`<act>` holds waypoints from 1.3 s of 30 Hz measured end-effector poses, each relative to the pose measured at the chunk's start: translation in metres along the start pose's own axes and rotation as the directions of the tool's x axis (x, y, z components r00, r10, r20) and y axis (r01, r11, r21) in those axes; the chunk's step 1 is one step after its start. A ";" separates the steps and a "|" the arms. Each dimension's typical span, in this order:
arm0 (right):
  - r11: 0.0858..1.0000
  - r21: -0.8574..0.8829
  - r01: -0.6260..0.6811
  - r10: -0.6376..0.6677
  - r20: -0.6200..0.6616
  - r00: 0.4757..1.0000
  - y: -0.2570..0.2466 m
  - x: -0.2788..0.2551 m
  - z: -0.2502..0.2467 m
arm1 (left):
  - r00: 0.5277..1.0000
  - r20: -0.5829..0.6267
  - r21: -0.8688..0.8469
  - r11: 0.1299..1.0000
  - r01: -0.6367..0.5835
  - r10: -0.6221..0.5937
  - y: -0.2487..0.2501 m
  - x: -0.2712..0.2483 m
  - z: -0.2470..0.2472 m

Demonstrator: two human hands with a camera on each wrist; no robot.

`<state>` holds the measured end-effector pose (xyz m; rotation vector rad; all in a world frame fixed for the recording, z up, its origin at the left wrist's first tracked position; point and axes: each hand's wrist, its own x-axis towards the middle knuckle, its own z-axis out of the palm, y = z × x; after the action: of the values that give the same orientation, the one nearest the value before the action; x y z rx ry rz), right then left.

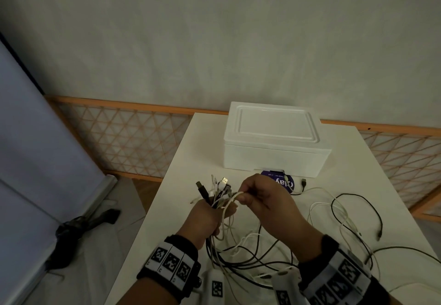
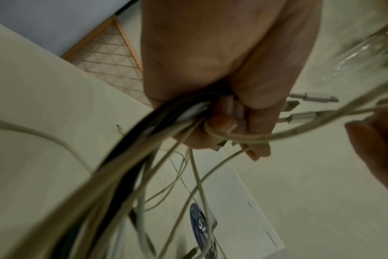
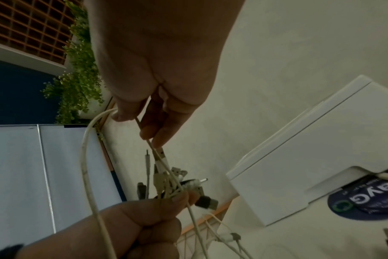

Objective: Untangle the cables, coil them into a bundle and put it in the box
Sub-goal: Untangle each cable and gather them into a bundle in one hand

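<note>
My left hand (image 1: 210, 211) grips a bunch of black and white cables (image 1: 218, 192), their plug ends sticking up above the fist. In the left wrist view the curled fingers (image 2: 224, 122) clamp the strands (image 2: 166, 122). My right hand (image 1: 257, 196) pinches one white cable (image 1: 232, 197) just right of the bunch; the right wrist view shows that cable (image 3: 86, 157) looping from its fingertips (image 3: 153, 135). Loose cable lengths (image 1: 338, 211) trail over the white table (image 1: 393, 185). The white box (image 1: 274, 142) stands behind the hands with its lid on.
A dark blue round sticker (image 1: 281, 183) lies partly under the box's front edge. An orange lattice fence (image 1: 124, 142) runs behind the table. A dark object (image 1: 81, 226) lies on the floor at left, beside a pale blue panel (image 1: 28, 149).
</note>
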<state>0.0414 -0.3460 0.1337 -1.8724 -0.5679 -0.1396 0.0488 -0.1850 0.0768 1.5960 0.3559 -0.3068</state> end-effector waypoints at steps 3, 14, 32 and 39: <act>0.972 0.187 -0.140 0.138 0.022 0.990 0.011 -0.001 0.001 | 0.999 -0.039 -0.039 0.999 -0.033 0.032 0.000 0.001 0.003; 0.983 -0.177 -0.043 0.026 -0.095 0.995 0.025 0.005 0.011 | 0.999 -0.003 0.045 0.998 -0.048 0.048 -0.012 0.014 0.003; 0.788 0.592 -0.171 0.356 -0.211 0.910 -0.010 0.048 0.008 | 0.970 0.243 0.127 0.991 -0.034 0.002 -0.005 0.022 0.024; 0.932 0.361 0.015 0.122 -0.353 0.927 -0.032 0.043 -0.017 | 0.999 0.011 0.232 0.972 -0.036 0.035 -0.027 0.044 0.019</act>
<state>0.0676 -0.3394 0.1834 -1.4534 -0.2554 -0.3244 0.0780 -0.2007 0.0329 1.8289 0.2935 -0.3363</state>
